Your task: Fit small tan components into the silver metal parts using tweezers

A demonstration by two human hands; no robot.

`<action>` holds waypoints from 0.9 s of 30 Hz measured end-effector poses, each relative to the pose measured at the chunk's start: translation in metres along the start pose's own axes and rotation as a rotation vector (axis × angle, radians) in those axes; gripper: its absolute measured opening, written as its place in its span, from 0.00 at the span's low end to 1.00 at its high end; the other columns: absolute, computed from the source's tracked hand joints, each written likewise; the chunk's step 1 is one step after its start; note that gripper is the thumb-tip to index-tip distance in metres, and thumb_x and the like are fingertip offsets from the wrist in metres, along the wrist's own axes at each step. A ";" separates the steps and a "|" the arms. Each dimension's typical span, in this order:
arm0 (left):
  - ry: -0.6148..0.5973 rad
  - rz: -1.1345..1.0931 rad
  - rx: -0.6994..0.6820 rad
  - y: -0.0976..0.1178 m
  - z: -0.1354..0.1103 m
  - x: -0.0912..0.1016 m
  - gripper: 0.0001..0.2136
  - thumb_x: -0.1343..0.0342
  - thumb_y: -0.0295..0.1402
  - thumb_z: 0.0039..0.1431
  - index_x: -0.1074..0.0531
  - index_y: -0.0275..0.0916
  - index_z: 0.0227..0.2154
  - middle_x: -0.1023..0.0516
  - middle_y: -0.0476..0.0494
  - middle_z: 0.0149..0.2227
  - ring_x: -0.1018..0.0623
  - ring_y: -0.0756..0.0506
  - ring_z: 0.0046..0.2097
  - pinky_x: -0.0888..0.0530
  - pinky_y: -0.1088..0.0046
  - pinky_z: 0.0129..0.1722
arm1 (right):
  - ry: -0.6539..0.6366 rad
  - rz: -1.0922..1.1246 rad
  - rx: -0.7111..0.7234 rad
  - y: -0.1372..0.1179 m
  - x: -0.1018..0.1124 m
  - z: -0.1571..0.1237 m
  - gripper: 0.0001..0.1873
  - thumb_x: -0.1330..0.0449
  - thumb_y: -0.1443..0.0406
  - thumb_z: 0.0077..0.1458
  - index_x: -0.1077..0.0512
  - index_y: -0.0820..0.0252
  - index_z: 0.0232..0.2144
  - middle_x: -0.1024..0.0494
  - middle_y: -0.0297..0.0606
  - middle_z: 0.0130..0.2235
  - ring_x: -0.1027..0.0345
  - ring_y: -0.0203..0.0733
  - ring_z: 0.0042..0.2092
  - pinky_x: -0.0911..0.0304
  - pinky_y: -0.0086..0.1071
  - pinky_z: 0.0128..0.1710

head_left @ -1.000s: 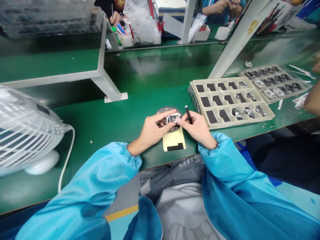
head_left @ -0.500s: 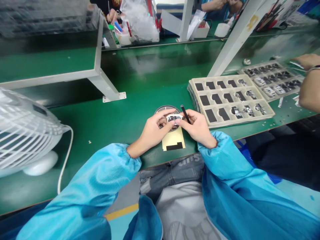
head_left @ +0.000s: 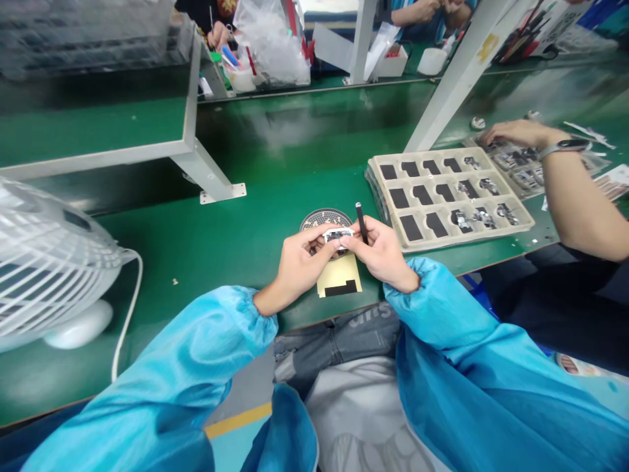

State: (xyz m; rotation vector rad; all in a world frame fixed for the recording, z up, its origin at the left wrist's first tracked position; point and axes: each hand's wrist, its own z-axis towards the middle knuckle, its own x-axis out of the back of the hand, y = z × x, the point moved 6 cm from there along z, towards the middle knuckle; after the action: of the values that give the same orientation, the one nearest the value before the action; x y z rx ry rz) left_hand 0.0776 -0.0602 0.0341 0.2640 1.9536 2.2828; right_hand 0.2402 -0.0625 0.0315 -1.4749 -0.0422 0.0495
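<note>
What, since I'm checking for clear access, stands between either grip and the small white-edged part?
Nothing visible: the left grip and right grip both touch the part directly. The black stick is in the right grip, off to one side.

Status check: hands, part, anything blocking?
Left hand, right hand both gripping white-rimmed part. Black stick also in right. No obstruction visible; co-worker's hand apart.

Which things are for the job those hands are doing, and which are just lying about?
Likely for the job:
small white part, in left hand and right hand
black pen-like tool, also in right hand
round dish
yellow sheet
cream tray

Probably just about:
white fan
clear plastic bags
</note>
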 end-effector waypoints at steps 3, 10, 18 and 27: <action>0.014 -0.017 -0.007 -0.001 0.000 -0.001 0.16 0.32 0.41 0.60 0.17 0.37 0.46 0.14 0.42 0.41 0.17 0.44 0.36 0.18 0.66 0.39 | 0.011 0.000 0.011 0.002 0.001 0.002 0.26 0.24 0.47 0.47 0.27 0.58 0.35 0.22 0.33 0.32 0.29 0.38 0.34 0.31 0.33 0.36; 0.035 0.367 -0.192 0.013 0.008 0.010 0.11 0.37 0.31 0.62 0.17 0.39 0.46 0.14 0.42 0.45 0.17 0.44 0.43 0.20 0.68 0.43 | -0.045 -0.258 0.115 0.002 0.004 0.012 0.21 0.27 0.51 0.53 0.23 0.60 0.40 0.21 0.36 0.36 0.27 0.40 0.38 0.29 0.34 0.40; 0.017 0.564 -0.371 0.024 0.005 0.012 0.11 0.40 0.29 0.65 0.19 0.40 0.49 0.15 0.43 0.45 0.18 0.44 0.46 0.22 0.67 0.50 | 0.034 -0.424 0.428 -0.026 0.006 0.005 0.10 0.31 0.60 0.61 0.20 0.59 0.43 0.22 0.37 0.39 0.25 0.41 0.41 0.28 0.36 0.46; -0.017 0.644 -0.381 0.021 0.004 0.009 0.11 0.41 0.30 0.67 0.19 0.42 0.50 0.15 0.44 0.46 0.18 0.43 0.48 0.25 0.66 0.49 | 0.060 -0.460 0.547 -0.032 0.005 -0.003 0.05 0.33 0.64 0.63 0.20 0.60 0.39 0.20 0.39 0.37 0.25 0.41 0.40 0.28 0.36 0.40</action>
State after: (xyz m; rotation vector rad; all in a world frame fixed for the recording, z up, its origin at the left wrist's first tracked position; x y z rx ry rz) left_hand 0.0701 -0.0573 0.0556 0.9777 1.5172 2.9500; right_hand 0.2454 -0.0683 0.0626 -0.8922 -0.2952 -0.3335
